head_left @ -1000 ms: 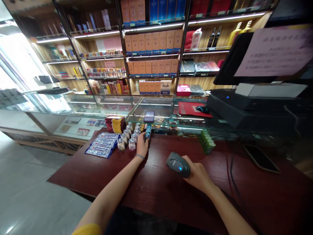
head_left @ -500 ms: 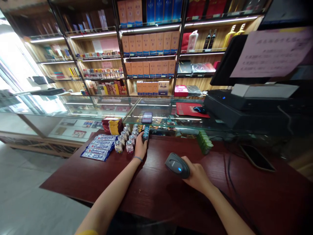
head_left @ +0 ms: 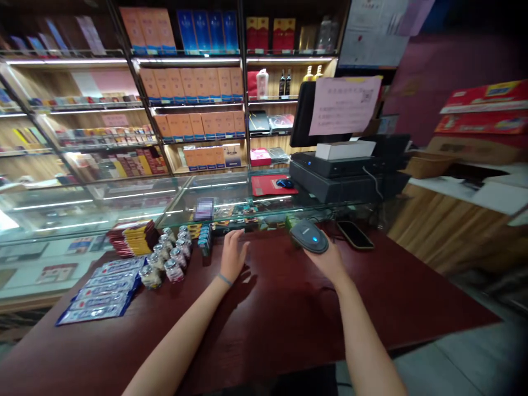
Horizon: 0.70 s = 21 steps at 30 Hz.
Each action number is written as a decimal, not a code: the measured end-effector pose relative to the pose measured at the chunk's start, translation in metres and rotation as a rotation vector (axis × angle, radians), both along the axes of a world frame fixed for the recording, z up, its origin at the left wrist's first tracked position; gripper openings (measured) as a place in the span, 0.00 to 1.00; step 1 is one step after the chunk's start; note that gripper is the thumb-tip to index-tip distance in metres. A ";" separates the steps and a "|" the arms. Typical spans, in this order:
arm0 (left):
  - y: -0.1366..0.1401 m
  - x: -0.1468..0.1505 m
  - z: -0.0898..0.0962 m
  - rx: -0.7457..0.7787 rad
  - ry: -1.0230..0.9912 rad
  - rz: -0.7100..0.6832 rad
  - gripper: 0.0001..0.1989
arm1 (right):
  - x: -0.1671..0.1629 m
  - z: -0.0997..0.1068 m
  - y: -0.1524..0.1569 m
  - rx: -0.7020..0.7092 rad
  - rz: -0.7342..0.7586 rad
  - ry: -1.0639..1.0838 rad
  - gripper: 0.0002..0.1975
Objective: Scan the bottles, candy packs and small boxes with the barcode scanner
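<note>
My right hand (head_left: 328,261) is wrapped round a dark barcode scanner (head_left: 309,236) with a blue light on top. Behind the scanner, a stack of green packs (head_left: 291,221) is mostly hidden. My left hand (head_left: 234,256) hovers over the table with thumb and fingers apart and nothing visible in it. Just left of it stands a row of small blue-green packs (head_left: 204,240). Farther left are rows of small jars with silver lids (head_left: 174,270), stacked red and yellow packets (head_left: 134,237), and flat blue-and-silver packets (head_left: 105,291) laid overlapping.
The dark red table (head_left: 272,324) meets a glass counter (head_left: 223,190) at its back. A phone (head_left: 355,235) lies at the back right. Beyond are a black monitor (head_left: 303,113), a mouse (head_left: 284,182) on a red mat (head_left: 268,186), and shelves of boxed goods (head_left: 192,85).
My left hand has left the blue-green packs and moved right, its fingers spread. The scanner in my right hand has moved forward to the green packs. The view has swung right.
</note>
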<state>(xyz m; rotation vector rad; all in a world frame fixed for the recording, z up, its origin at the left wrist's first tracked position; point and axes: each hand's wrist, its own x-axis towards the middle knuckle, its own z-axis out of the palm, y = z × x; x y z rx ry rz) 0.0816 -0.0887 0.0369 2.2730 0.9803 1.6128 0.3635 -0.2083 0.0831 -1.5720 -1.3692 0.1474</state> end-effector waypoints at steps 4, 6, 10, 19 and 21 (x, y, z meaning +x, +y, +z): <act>-0.001 0.075 -0.005 -0.217 -0.061 -0.193 0.24 | 0.026 0.003 -0.006 0.016 -0.051 0.139 0.18; -0.001 0.107 -0.010 -0.285 -0.059 -0.252 0.26 | 0.036 0.004 -0.011 -0.013 -0.064 0.228 0.15; -0.002 0.153 -0.020 -0.353 -0.024 -0.314 0.29 | 0.049 0.005 -0.018 -0.008 -0.058 0.372 0.15; -0.007 0.186 -0.027 -0.372 -0.061 -0.325 0.20 | 0.057 0.004 -0.022 0.073 -0.074 0.480 0.16; -0.007 0.188 -0.027 -0.379 -0.104 -0.329 0.18 | 0.055 0.006 -0.023 0.068 -0.075 0.474 0.16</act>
